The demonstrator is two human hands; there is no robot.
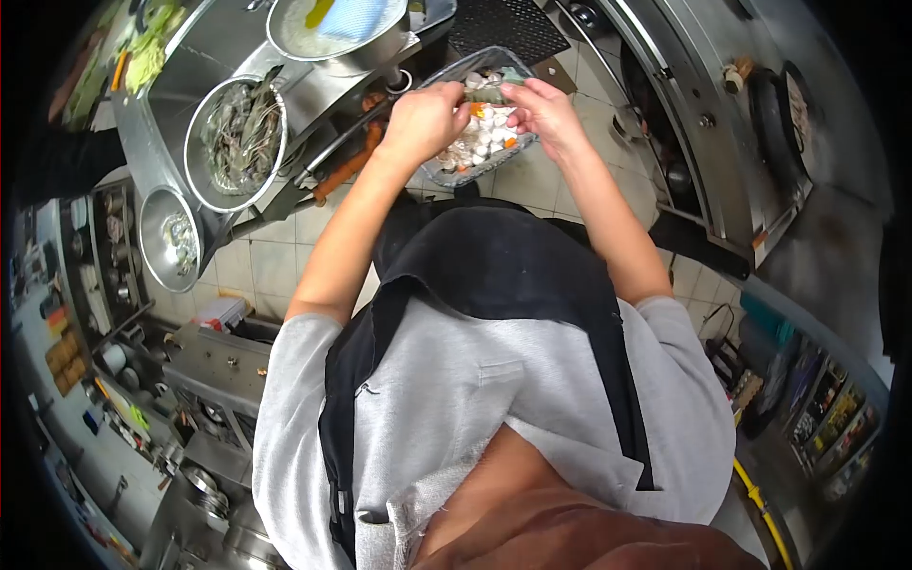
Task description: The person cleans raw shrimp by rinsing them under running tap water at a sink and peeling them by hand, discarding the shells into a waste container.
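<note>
Over a lined bin (484, 142) holding eggshells and orange scraps, my left hand (427, 119) and my right hand (544, 114) are close together. A small greyish shrimp (486, 93) stretches between them, its ends at the fingertips of both hands. The fingers of each hand are bent in around it. To the left, a metal bowl (236, 142) is full of raw grey shrimp with long feelers. Below it, a smaller metal bowl (171, 237) holds a few pale, translucent pieces.
A large pot (337, 28) with liquid and a blue cloth-like item stands at the top on the steel counter (176, 100). Leafy greens (147, 57) lie at upper left. Another person's dark sleeve (71, 163) shows at the left. A stove with a black pan (774, 109) is on the right.
</note>
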